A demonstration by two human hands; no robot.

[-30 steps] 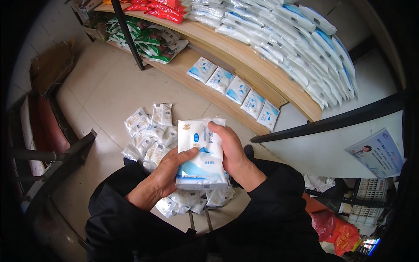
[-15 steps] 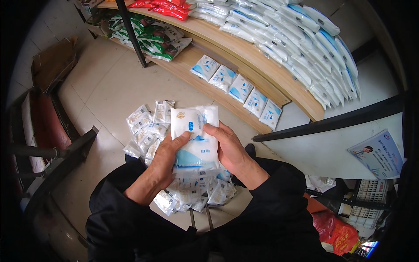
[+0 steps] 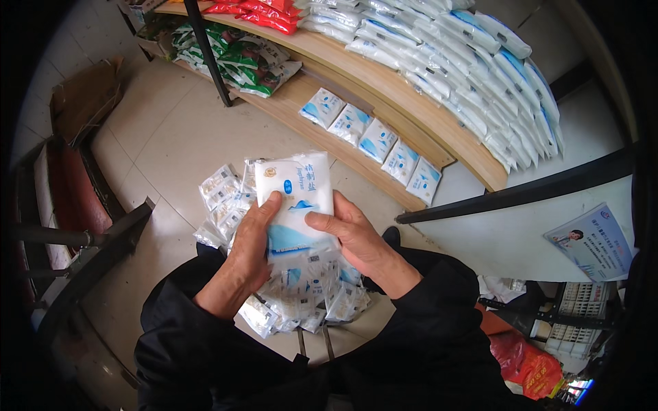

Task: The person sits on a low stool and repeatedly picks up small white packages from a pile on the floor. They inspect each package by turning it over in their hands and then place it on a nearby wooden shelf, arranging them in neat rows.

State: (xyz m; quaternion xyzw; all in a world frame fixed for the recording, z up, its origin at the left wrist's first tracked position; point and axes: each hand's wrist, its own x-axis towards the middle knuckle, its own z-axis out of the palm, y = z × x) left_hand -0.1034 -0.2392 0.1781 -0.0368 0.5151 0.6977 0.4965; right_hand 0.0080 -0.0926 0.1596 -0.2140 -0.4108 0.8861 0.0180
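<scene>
Between both hands I hold a white-and-blue plastic salt packet [image 3: 291,222], with a mountain print on its front. My left hand [image 3: 245,250] grips its left edge, thumb lying on the front. At the right side my right hand [image 3: 362,240] grips it too, its thumb pressed across the printed face. The fingers behind the packet are hidden. Below and behind my hands, a pile of similar small packets [image 3: 291,301] lies on the floor between my legs. Several like packets [image 3: 377,140] lie in a row on the low shelf ahead.
A wooden shelf [image 3: 473,116] carries stacked white bags [image 3: 452,61] and red bags [image 3: 264,10]. Green bags [image 3: 236,61] lie on the lower shelf [image 3: 274,103]. A white panel [image 3: 480,233] stands at right, with a poster [image 3: 593,243]. Cardboard [image 3: 86,103] and a dark metal frame [image 3: 103,260] are at left.
The packet has shifted slightly left and up in my hands, and its loose top end has been smoothed out flat. My right thumb has slid lower on its front.
</scene>
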